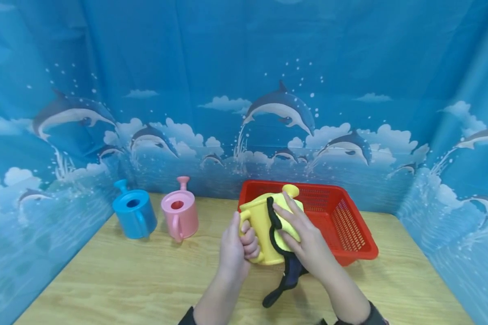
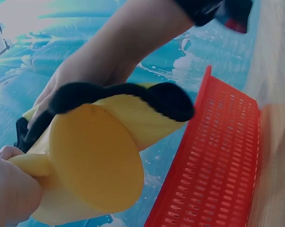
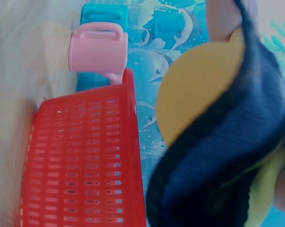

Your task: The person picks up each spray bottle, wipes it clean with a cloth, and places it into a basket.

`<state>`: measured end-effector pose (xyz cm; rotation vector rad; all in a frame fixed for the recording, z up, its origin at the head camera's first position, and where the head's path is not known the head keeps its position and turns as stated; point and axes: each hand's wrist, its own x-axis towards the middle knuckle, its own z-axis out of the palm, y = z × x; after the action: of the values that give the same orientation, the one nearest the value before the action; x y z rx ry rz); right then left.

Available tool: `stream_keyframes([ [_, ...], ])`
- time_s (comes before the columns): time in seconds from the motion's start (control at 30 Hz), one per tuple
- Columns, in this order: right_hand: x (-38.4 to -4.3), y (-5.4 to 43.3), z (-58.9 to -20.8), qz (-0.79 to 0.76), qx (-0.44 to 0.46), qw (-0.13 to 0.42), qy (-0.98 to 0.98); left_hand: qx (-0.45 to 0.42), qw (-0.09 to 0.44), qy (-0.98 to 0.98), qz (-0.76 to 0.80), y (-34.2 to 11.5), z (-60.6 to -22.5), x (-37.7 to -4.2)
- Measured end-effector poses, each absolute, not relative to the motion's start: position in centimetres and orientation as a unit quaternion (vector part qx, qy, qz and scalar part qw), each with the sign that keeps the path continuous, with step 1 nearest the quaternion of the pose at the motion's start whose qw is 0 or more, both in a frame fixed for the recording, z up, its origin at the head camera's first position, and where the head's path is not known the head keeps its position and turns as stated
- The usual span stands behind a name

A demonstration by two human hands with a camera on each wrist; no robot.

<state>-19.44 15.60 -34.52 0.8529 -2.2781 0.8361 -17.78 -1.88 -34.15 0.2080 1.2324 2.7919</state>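
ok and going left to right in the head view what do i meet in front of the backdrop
Blue watering can, pink watering can, left hand, yellow watering can, right hand, right wall of the red basket.

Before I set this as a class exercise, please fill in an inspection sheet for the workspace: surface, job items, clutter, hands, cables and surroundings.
Surface: table with a pale wood-grain top.
Job items: yellow watering can, held tilted off the table; yellow cloth with black edging, draped against its side.
Clutter: blue watering can and pink watering can, both upright to the left; red basket behind and right of the yellow one.
Left hand: grips the yellow can's handle.
Right hand: fingers spread over the cloth.
Cables: nothing seen.
Surroundings: blue dolphin-print backdrop.
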Motion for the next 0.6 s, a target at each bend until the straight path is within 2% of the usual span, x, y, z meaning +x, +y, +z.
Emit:
stream_keyframes([
  [0.23, -20.6, 15.0, -33.4, 0.334, 0.278, 0.27, -0.859, 0.061, 0.042, 0.412, 0.908, -1.7, -34.3, -17.5],
  [0.4, -20.1, 14.9, -33.6, 0.326, 0.284, 0.261, -0.863, 0.046, 0.038, 0.398, 0.916, -2.0, -34.0, -17.6],
  [0.6, -19.5, 14.9, -34.6, 0.316, 0.306, 0.28, -0.853, 0.037, 0.022, 0.372, 0.927, -2.7, -33.7, -18.0],
])
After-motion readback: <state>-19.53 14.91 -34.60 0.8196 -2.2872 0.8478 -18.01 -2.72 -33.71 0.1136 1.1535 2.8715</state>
